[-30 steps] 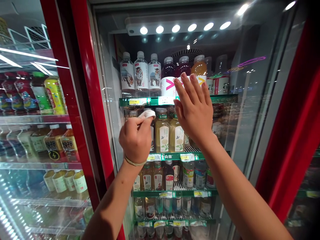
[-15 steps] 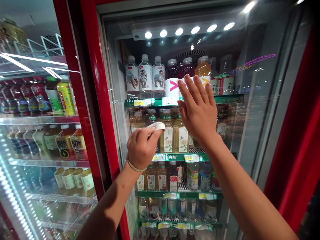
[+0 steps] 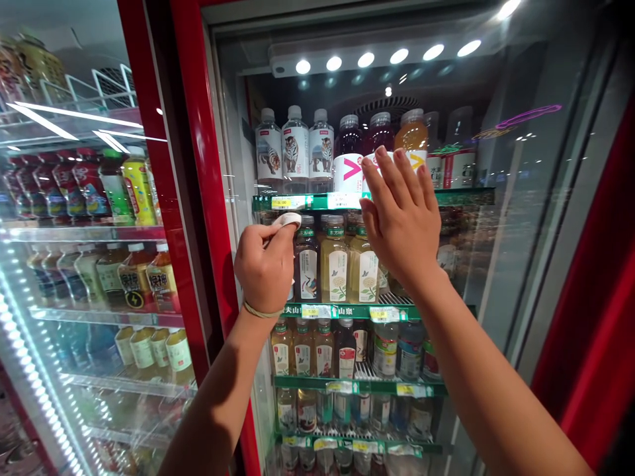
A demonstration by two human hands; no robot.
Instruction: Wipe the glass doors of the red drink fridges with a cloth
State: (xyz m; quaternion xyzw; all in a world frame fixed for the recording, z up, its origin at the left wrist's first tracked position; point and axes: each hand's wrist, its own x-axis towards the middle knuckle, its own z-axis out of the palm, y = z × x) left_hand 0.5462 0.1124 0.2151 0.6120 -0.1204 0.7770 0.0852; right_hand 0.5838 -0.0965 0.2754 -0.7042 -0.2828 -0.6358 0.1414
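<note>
My left hand [image 3: 265, 268] is closed around a folded white cloth [image 3: 288, 220], whose edge pokes out above my fingers. It is at the left part of the glass door [image 3: 476, 264], in front of the second shelf of bottles. My right hand [image 3: 404, 215] lies flat against the glass, fingers together and pointing up, thumb slightly apart. Behind it, through the glass, are bottles with white labels [image 3: 347, 173] on the top shelf. Yellowish tea bottles [image 3: 335, 264] stand between my two hands, inside the cooler. Most of the cloth is hidden in my left fist.
The door has a red frame [image 3: 198, 119]. Bottles with tiger labels [image 3: 296, 149] stand at the upper left inside. Green shelf edges [image 3: 436, 198] carry price tags. A second cooler at left holds several rows of drinks [image 3: 141, 281].
My left hand has moved left and slightly up across the glass with the cloth, uncovering a dark tea bottle. My right hand stays flat on the door; the view has shifted slightly.
</note>
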